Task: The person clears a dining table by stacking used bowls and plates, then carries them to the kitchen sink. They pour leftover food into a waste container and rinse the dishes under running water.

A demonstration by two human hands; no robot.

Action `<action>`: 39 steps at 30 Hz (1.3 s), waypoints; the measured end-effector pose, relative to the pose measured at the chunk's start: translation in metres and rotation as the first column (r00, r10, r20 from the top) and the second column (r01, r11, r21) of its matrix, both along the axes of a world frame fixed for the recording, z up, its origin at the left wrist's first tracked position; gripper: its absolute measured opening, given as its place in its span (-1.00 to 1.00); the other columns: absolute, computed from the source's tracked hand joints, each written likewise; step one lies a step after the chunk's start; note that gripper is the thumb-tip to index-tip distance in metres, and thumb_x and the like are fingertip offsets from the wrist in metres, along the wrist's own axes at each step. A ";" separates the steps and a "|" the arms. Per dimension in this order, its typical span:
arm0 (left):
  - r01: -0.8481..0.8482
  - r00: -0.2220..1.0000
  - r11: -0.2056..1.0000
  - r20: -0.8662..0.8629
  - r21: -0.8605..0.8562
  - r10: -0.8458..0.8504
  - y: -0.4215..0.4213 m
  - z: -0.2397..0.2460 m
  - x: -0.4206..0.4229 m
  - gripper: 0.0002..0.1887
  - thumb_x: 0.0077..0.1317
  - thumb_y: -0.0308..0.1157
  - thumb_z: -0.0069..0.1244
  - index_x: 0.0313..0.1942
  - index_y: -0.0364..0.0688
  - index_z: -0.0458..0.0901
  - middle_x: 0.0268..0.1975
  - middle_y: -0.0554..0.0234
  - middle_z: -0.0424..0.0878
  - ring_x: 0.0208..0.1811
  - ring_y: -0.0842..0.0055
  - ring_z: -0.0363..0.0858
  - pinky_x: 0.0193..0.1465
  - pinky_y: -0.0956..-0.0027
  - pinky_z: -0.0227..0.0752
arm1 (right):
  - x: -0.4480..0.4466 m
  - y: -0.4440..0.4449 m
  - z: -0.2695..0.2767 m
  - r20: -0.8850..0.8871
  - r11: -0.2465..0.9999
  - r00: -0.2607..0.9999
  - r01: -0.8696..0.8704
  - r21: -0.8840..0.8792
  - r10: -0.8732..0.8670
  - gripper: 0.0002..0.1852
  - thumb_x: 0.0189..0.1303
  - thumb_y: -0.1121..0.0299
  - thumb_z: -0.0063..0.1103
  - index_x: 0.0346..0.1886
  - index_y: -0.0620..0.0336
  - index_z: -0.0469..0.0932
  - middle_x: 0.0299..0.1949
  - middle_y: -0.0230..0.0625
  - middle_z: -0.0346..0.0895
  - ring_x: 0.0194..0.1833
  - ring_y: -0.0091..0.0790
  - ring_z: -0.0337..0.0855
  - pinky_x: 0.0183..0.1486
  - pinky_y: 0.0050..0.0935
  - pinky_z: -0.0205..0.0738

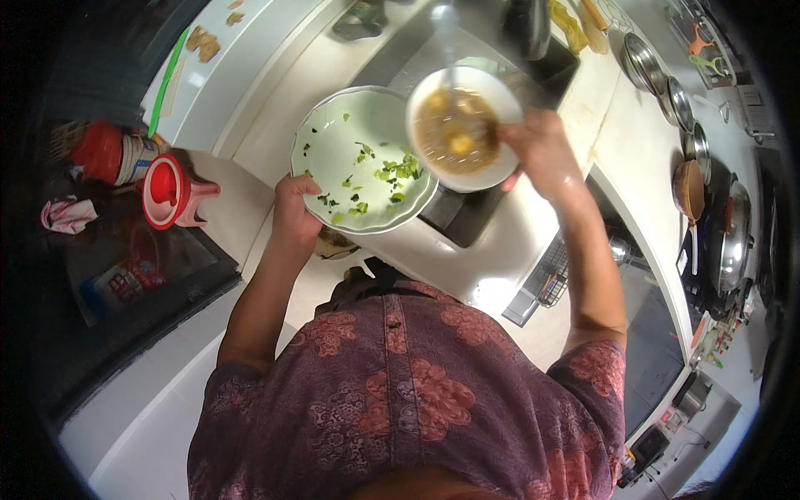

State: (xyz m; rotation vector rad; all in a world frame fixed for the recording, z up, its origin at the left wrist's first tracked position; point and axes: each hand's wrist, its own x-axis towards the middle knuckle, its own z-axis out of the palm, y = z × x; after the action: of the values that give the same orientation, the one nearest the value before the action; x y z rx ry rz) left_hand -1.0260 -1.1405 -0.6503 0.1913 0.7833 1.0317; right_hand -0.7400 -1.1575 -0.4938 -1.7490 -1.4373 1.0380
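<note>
My left hand (297, 203) grips the left rim of a large pale green bowl with a wavy edge (331, 150), thumb over the rim. Chopped green leaves (397, 172) lie scattered on its inside. To its right, my right hand (540, 153) holds a smaller white bowl (437, 81) by its right rim. That bowl contains brown liquid with yellow pieces (461, 142) in it. Water from a faucet (445, 19), blurred, seems to run into the white bowl. Both bowls are over the dark sink (400, 62), their rims close together or overlapping.
White counter (600, 106) surrounds the sink. A yellow-green cloth (567, 28) lies at its far right corner. Metal bowls (644, 59), a pan with a white handle (689, 187) and a lidded wok (734, 237) line the right side. At left stand a red-rimmed container (164, 194) and a red jar (100, 153).
</note>
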 end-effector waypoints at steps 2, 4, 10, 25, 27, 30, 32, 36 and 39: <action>0.007 1.000 1.000 -0.013 -0.004 -0.008 0.012 0.001 0.015 -0.44 -0.17 -0.59 -0.23 -0.02 -0.49 0.39 -0.09 -0.06 0.51 -0.05 0.18 0.51 0.09 0.22 0.41 | 0.036 0.001 -0.004 0.011 0.987 0.989 0.145 -0.066 -0.145 -0.73 0.10 0.44 -0.05 -0.39 0.60 0.48 -0.53 -0.08 0.50 -0.70 -0.33 0.50 -0.72 -0.51 0.40; 0.036 0.999 0.999 -0.033 0.023 -0.035 0.021 0.004 0.028 -0.42 -0.18 -0.60 -0.25 0.01 -0.48 0.37 -0.07 -0.05 0.50 -0.04 0.19 0.51 0.10 0.22 0.40 | 0.069 0.001 -0.016 -0.032 0.949 0.953 0.298 -0.102 -0.302 -0.70 0.12 0.41 -0.05 -0.35 0.61 0.48 -0.48 -0.03 0.52 -0.65 -0.32 0.54 -0.71 -0.52 0.40; 0.083 0.991 0.996 -0.108 -0.010 -0.084 0.041 0.001 0.053 -0.38 -0.21 -0.61 -0.25 0.03 -0.44 0.36 -0.01 0.00 0.48 -0.03 0.22 0.52 0.11 0.23 0.40 | 0.154 -0.005 -0.068 -0.170 0.805 0.788 0.587 -0.081 -0.592 -0.70 0.08 0.51 -0.08 -0.31 0.74 0.40 -0.51 0.07 0.51 -0.63 -0.23 0.58 -0.72 -0.50 0.45; 0.026 0.996 0.998 -0.084 0.057 -0.021 0.052 0.002 0.069 -0.44 -0.09 -0.65 -0.17 0.05 -0.47 0.31 -0.03 -0.07 0.48 -0.01 0.20 0.51 0.12 0.18 0.41 | 0.246 0.015 -0.105 -0.343 0.481 0.431 0.874 -0.073 -0.835 -0.68 0.16 0.60 -0.24 -0.13 0.81 0.22 -0.47 0.14 0.49 -0.58 -0.06 0.61 -0.61 -0.27 0.58; -0.006 0.996 1.000 -0.087 0.019 0.007 0.048 0.006 0.072 -0.45 -0.07 -0.67 -0.15 0.05 -0.41 0.33 -0.02 -0.03 0.48 -0.01 0.26 0.51 0.12 0.24 0.40 | 0.249 0.014 -0.105 -0.382 0.498 0.429 0.861 -0.101 -0.818 -0.65 0.24 0.48 -0.13 -0.11 0.74 0.27 -0.47 0.09 0.51 -0.59 -0.13 0.61 -0.60 -0.30 0.59; -0.008 0.995 0.999 -0.103 0.048 0.013 0.039 0.016 0.074 -0.56 0.06 -0.60 -0.07 0.02 -0.42 0.38 -0.04 -0.01 0.51 -0.04 0.29 0.53 0.09 0.24 0.42 | 0.222 0.002 -0.098 -0.506 0.508 0.377 0.849 -0.146 -0.776 -0.58 0.28 0.27 -0.05 -0.08 0.58 0.28 -0.49 0.03 0.52 -0.57 -0.21 0.60 -0.61 -0.36 0.56; -0.013 0.995 0.997 -0.099 0.082 0.021 0.034 0.024 0.075 -0.62 0.14 -0.53 -0.04 -0.01 -0.44 0.41 -0.07 0.01 0.54 -0.06 0.30 0.55 0.08 0.23 0.43 | 0.181 -0.003 -0.092 -0.458 0.539 0.412 0.821 -0.189 -0.788 -0.54 0.29 0.16 -0.05 -0.09 0.50 0.26 -0.46 0.04 0.52 -0.53 -0.25 0.60 -0.63 -0.40 0.53; -0.023 0.994 0.997 -0.107 0.078 0.031 0.019 0.038 0.075 -0.62 0.20 -0.46 -0.04 0.01 -0.45 0.40 -0.02 -0.04 0.52 -0.04 0.29 0.56 0.07 0.26 0.46 | 0.066 -0.005 -0.084 -0.316 0.942 0.931 0.257 0.218 -0.181 -0.68 0.24 0.33 0.02 -0.02 0.36 0.45 -0.22 -0.11 0.56 -0.33 -0.35 0.63 -0.27 -0.47 0.55; -0.054 0.987 0.994 -0.145 0.098 0.068 -0.005 0.043 0.055 -0.63 0.19 -0.47 -0.04 0.00 -0.45 0.41 -0.03 -0.05 0.53 -0.03 0.29 0.56 0.05 0.27 0.48 | -0.015 0.006 -0.077 0.441 0.737 0.870 -0.445 0.508 0.221 -0.60 0.05 0.58 0.05 0.04 0.39 0.41 0.03 0.02 0.40 0.06 -0.06 0.44 0.11 -0.33 0.34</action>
State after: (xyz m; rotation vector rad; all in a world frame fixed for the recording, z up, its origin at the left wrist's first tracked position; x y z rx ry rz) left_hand -0.9714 -1.1455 -0.6076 0.3292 0.8797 1.1228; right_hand -0.7549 -1.1519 -0.5705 -1.2532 -2.0968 0.3377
